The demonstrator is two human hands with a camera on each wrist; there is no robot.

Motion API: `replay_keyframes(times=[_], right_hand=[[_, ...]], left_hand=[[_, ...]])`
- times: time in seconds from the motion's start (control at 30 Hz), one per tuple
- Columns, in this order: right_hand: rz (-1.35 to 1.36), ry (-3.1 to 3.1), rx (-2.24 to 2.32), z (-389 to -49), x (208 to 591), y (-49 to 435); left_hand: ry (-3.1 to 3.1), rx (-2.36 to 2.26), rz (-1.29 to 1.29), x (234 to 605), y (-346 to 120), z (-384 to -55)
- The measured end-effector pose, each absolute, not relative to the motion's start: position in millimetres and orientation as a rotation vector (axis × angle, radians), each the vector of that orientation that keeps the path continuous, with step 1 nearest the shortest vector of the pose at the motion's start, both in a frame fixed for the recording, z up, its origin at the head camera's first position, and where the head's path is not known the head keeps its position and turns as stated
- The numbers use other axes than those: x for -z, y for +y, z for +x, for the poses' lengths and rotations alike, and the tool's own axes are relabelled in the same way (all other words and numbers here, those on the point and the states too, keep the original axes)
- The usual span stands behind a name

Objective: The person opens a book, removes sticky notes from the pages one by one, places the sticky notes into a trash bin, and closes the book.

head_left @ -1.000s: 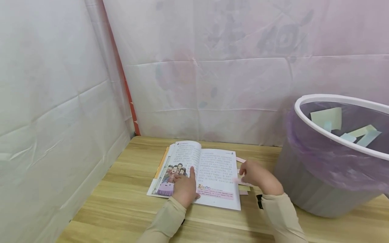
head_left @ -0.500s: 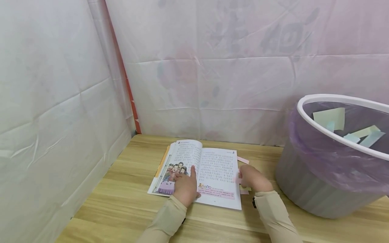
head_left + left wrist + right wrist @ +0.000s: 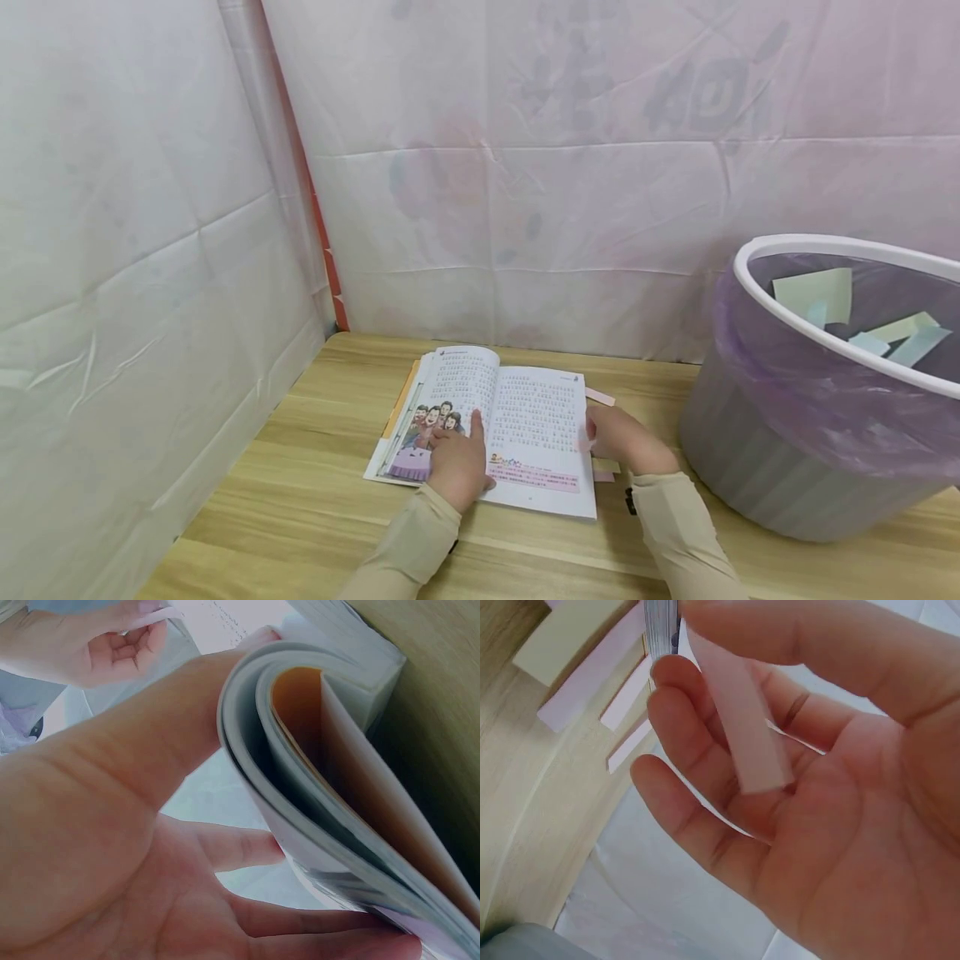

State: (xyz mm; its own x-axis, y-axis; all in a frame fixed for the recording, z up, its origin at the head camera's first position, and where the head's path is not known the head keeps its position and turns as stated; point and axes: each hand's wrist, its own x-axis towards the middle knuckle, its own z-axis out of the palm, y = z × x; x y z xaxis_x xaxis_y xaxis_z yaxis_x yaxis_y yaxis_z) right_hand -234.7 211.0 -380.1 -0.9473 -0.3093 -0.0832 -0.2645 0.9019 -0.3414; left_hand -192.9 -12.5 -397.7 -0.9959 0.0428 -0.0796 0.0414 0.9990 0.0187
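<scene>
An open book with printed text and a cartoon of people lies on the wooden table. My left hand rests on it near the spine, fingers extended over the left page. The left wrist view shows the thumb reaching across to the other page while the left-side pages curve up. At the right page's outer edge, my right hand pinches a pink paper strip between thumb and index finger. The strip's loose end hangs before the palm. More strips, pink and yellow, stick out from the page edges.
A grey bin with a purple liner and white rim stands right of the book, close to my right forearm. Inside are yellow-green and pale blue paper pieces. Pale plastic sheeting hangs behind the table and along its left side.
My right hand has shifted slightly left to the page edge, and its fingers have closed in on a pink strip there. The left hand stays in place on the book.
</scene>
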Motion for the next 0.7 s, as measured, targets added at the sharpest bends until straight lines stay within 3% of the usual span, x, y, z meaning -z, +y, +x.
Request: replay_keyframes(times=[0.7], right_hand=[[-0.451, 3.114, 0.404, -238.2, 382.5, 214.4]], left_hand=[[3.06, 0.009, 0.052, 399.2, -11.8, -193.3]])
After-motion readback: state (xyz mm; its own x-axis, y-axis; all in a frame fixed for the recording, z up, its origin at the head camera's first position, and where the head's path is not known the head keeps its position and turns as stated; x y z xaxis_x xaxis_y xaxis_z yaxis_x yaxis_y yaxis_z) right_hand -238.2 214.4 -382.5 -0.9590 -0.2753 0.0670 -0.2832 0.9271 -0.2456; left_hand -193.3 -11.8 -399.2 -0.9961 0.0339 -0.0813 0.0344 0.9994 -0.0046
